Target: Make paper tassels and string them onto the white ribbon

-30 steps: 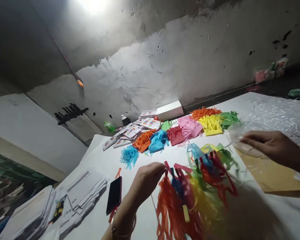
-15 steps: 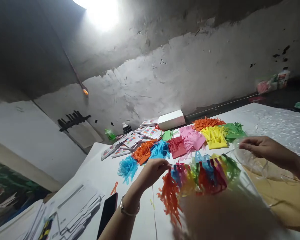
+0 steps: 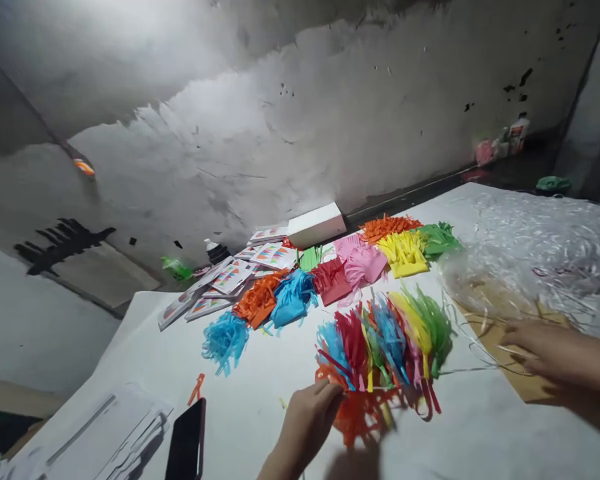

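A garland of crepe-paper tassels (image 3: 390, 340) in blue, red, yellow, pink and green lies on the white table. My left hand (image 3: 310, 417) is closed in a pinch on its near left end, beside an orange tassel (image 3: 355, 417) partly hidden by the fingers. At the right, my right hand (image 3: 545, 350) is low over a brown sheet (image 3: 495, 367), its fingers drawn together around a thin white string. Loose strands of this string curve between that hand and the garland.
Bundles of fringed paper, such as a yellow one (image 3: 405, 253) and a blue one (image 3: 293, 297), line the table's back. Printed packets (image 3: 235, 277) and a white box (image 3: 316, 225) stand behind. A phone (image 3: 186, 440) is at front left; a heap of clear plastic (image 3: 545, 233) lies right.
The garland, earlier stretched up between both hands, now rests on the table with its tassels fanned away from me. Both hands have moved lower, and the view has turned right.
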### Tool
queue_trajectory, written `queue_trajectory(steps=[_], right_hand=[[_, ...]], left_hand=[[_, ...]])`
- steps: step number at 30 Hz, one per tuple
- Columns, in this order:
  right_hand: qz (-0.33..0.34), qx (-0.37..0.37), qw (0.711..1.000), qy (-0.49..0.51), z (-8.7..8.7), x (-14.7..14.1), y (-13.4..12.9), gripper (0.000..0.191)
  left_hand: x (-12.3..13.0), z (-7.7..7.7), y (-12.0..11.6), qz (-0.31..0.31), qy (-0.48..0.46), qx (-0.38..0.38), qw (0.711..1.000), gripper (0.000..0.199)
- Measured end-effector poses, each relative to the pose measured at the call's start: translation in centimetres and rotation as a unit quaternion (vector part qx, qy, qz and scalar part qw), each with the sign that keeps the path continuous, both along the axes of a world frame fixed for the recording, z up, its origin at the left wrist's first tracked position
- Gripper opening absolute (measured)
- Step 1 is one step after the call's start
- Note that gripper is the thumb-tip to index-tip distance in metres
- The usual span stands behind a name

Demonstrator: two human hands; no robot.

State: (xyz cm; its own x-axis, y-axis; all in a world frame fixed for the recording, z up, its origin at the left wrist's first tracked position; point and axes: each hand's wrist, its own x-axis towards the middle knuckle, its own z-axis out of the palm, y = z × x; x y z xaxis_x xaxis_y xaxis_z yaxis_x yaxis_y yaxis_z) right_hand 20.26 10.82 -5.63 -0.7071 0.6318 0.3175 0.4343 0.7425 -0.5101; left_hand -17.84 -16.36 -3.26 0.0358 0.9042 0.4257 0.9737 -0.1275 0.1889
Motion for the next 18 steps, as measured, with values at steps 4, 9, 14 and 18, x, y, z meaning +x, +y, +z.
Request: queue_trajectory(steps=[4, 9, 14, 18], right_hand=[[0.080, -0.046, 0.995, -0.043, -2.1, -2.5, -4.3, 0.019], [-0.014, -0.074, 0.997, -0.031, -5.0, -7.2, -7.7, 0.014], [0.030, -0.233, 0.972, 0.019, -4.5, -7.6, -7.0, 0.036], [0.114, -0.415, 0.901, 0.057, -1.1, -6.6, -5.4, 0.052]], left_hand=[[1.1, -2.2, -0.9, 0.004, -0.011, -0.011, 1.000, 0.028], [1.1, -2.3, -1.7, 0.009, -0.046, -0.014, 0.999, 0.022], [1.1, -2.1, -2.4, 0.043, -0.127, -0.016, 0.991, 0.029], [0.3, -0.2, -1.4, 0.088, -0.216, -0.026, 0.972, 0.035]])
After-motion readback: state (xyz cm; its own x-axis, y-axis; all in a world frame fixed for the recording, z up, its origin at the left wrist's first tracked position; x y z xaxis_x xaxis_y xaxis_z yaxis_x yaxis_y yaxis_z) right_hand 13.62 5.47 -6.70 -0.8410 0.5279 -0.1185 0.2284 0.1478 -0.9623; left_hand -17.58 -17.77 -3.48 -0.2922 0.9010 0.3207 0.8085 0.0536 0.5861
